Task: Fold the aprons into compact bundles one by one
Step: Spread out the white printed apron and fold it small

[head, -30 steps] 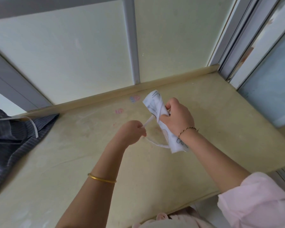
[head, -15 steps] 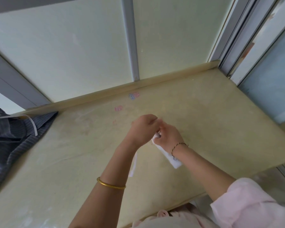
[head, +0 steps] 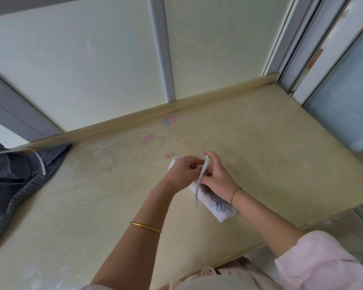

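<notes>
Beige counter (head: 96,206); both hands' fingers, left hand (head: 181,171) and right hand (head: 217,176), pinch white apron bundle's (head: 215,207) strap (head: 200,185).

- Looks like a home, likely a glazed balcony or window nook; cannot tell the exact room.
- Wide stone-look ledge (head: 92,206), pale yellow, worn and smudged, with a raised lip against the wall.
- Small pink and blue stickers (head: 169,121) stuck on the ledge near the back, a household touch.
- Frosted panels (head: 71,70) in grey metal frames behind; sliding window track (head: 298,38) at right.
- Dark striped cloth (head: 15,181) heaped at left.
</notes>
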Demonstrator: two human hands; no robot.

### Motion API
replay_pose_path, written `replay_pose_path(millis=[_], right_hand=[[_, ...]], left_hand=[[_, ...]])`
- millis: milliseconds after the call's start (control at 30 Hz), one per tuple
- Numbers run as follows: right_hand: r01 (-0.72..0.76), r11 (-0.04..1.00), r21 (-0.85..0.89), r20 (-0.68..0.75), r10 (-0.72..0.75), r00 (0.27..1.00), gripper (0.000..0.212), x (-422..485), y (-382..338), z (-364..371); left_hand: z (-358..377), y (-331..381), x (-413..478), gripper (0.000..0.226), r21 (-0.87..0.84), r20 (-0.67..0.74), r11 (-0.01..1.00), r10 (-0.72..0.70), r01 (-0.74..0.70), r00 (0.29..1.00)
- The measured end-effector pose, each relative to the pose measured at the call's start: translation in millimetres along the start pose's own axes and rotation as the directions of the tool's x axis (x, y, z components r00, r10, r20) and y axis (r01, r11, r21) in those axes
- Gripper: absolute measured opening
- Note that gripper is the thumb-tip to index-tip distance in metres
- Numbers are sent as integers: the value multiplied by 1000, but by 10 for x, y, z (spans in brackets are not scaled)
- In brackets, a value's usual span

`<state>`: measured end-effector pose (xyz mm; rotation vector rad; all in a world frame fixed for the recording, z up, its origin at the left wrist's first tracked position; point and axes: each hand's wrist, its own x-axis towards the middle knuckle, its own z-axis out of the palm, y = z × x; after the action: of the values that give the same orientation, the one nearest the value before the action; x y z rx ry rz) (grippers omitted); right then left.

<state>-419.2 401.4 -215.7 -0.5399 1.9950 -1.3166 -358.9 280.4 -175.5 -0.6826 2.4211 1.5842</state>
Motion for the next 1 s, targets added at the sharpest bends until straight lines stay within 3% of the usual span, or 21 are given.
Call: replay_pose_path(millis=[67, 200, 333, 467, 533, 600, 667, 767, 800, 867, 1000], right_hand=[[-13, 997, 74, 5, 13, 1000, 57, 2, 33, -14], [-75, 982, 173, -70, 88, 994, 8, -38, -38, -60], [-79, 994, 70, -215, 92, 972, 32, 13, -25, -91], [-23, 996, -88, -309, -5, 951, 33, 31, -71, -122], [-24, 1000, -7, -359, 20, 933, 29, 46, -105, -122], [-100, 973, 210, -374, 175, 911, 29, 79, -123, -122], [-223, 875, 429, -275, 362, 891, 34, 63, -122, -140], [-418, 701, 578, 7, 508, 861, 34, -35, -71, -126], [-485, 665, 568, 106, 525, 845, 32, -71, -59, -113], [-576, 694, 432, 238, 528, 815, 31, -125, -53, -90], [-562, 817, 129, 316, 503, 804, 34, -153, -110, -74]], left_hand=[[19, 10, 19, 17, 89, 30, 995, 41, -44, 999], [58, -10, 93, 8, 365, 101, 921, 107, -137, 989], [164, 36, 92, 14, 509, 69, 844, 155, -169, 985], [256, 16, 86, 11, 589, 35, 794, 165, -154, 986], [259, -26, 78, 17, 509, -16, 848, 180, -147, 984], [246, -59, 62, 21, 481, -64, 868, 173, -122, 983], [225, -93, 54, 16, 491, -87, 868, 142, -82, 986], [190, -113, 44, 11, 398, -134, 917, 59, -1, 989], [181, -116, 47, 10, 358, -153, 934, 39, 18, 987], [175, -127, 47, 7, 293, -181, 955, 11, 43, 983], [189, -145, 47, 10, 237, -230, 969, -12, 68, 973]])
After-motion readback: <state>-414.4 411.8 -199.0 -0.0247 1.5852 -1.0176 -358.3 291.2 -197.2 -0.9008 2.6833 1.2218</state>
